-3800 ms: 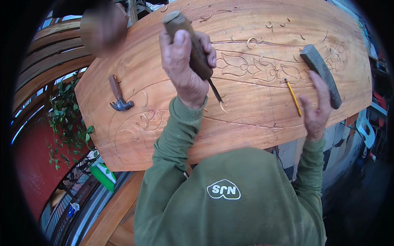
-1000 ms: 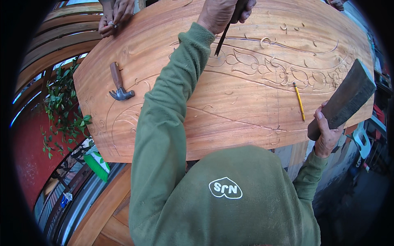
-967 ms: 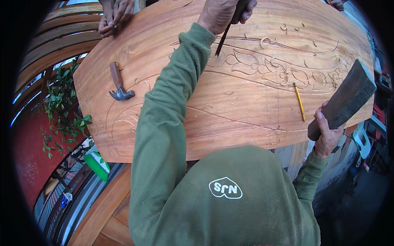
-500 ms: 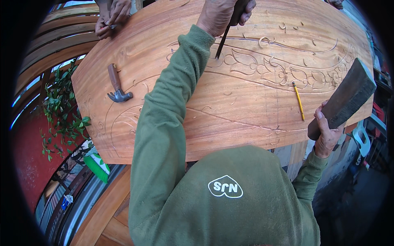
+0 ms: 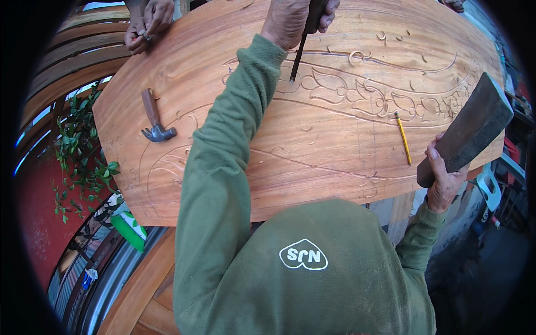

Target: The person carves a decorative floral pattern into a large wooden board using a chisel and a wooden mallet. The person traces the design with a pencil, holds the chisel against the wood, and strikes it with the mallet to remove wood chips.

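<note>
Head view, chisel (image 5: 298, 58) pointing down leftward, dark block (image 5: 470, 129) slanting up rightward

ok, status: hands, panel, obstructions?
Left hand gripping chisel, angled down to carved panel. Right hand gripping dark block. Hammer, pencil on panel, apart from chisel.

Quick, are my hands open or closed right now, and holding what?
Left hand: closed, holding a chisel.
Right hand: closed, holding a dark block.

Left hand (image 5: 287, 23) gripping chisel (image 5: 316, 17), right hand (image 5: 445, 180) holding dark block (image 5: 470, 133)
</note>
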Demonstrator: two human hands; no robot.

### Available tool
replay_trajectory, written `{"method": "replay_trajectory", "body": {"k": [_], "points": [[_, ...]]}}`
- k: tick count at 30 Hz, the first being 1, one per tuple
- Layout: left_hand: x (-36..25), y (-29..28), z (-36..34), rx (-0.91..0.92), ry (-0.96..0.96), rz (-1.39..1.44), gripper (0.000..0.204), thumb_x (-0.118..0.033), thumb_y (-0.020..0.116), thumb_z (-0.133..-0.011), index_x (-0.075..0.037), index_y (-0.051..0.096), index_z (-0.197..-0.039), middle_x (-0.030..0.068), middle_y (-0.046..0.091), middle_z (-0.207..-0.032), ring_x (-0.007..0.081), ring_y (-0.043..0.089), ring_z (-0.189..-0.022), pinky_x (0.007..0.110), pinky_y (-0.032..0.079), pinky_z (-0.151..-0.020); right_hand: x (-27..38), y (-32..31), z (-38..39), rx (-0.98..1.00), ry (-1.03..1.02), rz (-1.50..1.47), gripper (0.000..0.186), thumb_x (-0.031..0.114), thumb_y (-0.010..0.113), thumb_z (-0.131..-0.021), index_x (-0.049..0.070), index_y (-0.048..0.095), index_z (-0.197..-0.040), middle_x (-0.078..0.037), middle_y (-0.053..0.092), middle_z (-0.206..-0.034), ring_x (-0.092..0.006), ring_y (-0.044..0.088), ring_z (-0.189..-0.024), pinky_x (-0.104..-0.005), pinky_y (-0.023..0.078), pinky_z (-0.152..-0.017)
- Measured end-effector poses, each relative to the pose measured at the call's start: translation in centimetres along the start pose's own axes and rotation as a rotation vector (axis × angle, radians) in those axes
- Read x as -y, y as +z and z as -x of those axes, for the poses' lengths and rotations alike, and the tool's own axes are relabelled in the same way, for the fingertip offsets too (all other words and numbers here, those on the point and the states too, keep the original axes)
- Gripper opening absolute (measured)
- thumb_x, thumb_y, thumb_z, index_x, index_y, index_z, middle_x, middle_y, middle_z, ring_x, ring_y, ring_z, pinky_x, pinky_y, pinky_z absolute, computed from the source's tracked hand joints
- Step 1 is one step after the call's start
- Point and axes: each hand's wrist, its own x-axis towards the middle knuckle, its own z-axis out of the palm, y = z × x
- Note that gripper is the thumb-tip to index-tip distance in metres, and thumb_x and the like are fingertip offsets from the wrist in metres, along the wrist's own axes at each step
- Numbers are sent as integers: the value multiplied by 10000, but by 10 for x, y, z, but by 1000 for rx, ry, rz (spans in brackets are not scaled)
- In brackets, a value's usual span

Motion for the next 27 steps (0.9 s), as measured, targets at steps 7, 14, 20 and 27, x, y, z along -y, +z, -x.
{"method": "replay_trajectory", "body": {"k": [7,14,20,27], "points": [[3,-1,-1,-62,23,-24,491,-542,581,-1091,-83,637,-1257,3,583,-679,74,529,-467,206,424,-423,6,12,-8,-4,-35,-1,561,10,836,-851,16,591,-1356,-108,713,-1130,-171,701,-979,-314,571,-861],[6,-3,-3,-18,-8,7,511,-557,585,-1086,-74,655,-1237,-2,580,-667,66,516,-443,203,407,-400,41,57,-87,-8,-100,-144,546,91,805,-913,-9,546,-1383,-130,735,-1081,-206,742,-953,-337,607,-835],[17,5,-16,76,-18,29,451,-495,637,-1080,-70,661,-1229,-15,561,-643,65,499,-420,208,382,-377,77,105,-179,297,-367,511,606,105,805,-904,80,552,-1454,-138,694,-1236,-232,688,-1021,-330,551,-871],[25,3,-17,5,-115,12,364,-434,646,-1092,-90,673,-1205,-25,553,-626,64,496,-415,221,365,-370,84,139,-227,248,-558,403,935,117,863,-808,51,409,-1623,-171,657,-1300,-238,644,-1126,-360,525,-967]]}}
